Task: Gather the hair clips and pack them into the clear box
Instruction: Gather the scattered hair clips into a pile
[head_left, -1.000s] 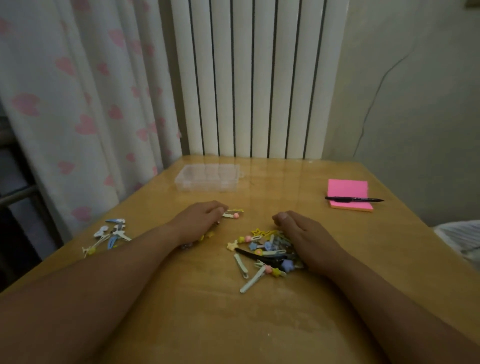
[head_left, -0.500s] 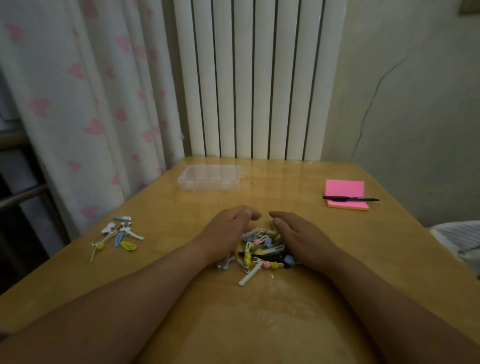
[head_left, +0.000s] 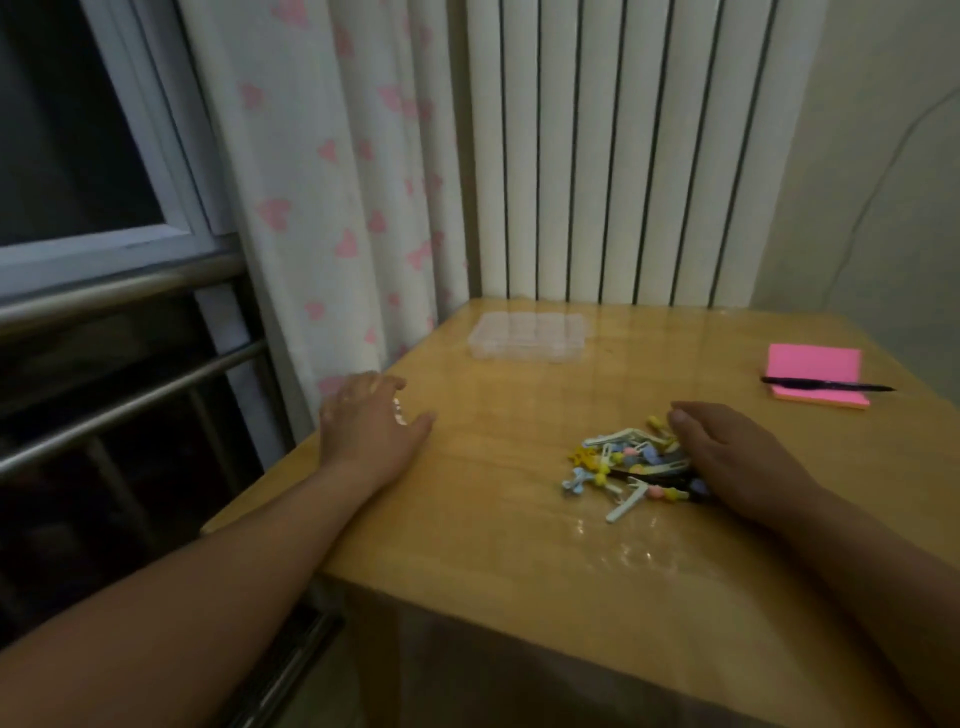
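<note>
A pile of small coloured hair clips (head_left: 631, 465) lies on the wooden table (head_left: 498, 525), right of centre. My right hand (head_left: 732, 454) rests palm down with its curved fingers against the pile's right side, holding nothing. My left hand (head_left: 371, 421) lies flat with fingers spread near the table's left edge, covering the spot where a smaller group of clips lay; only a pale glint shows beside its fingers. The clear box (head_left: 527, 340) sits at the far side of the table, lid down, apart from both hands.
A pink pad of sticky notes (head_left: 815, 371) with a black pen (head_left: 826, 386) across it lies at the far right. A heart-print curtain (head_left: 337, 197) and white radiator (head_left: 623, 156) stand behind the table. Metal rails (head_left: 130, 400) run along the left, below a window.
My left hand has left the main pile and moved left to the table's edge, over the smaller group of clips. My right hand stays at the pile. The view has swung left.
</note>
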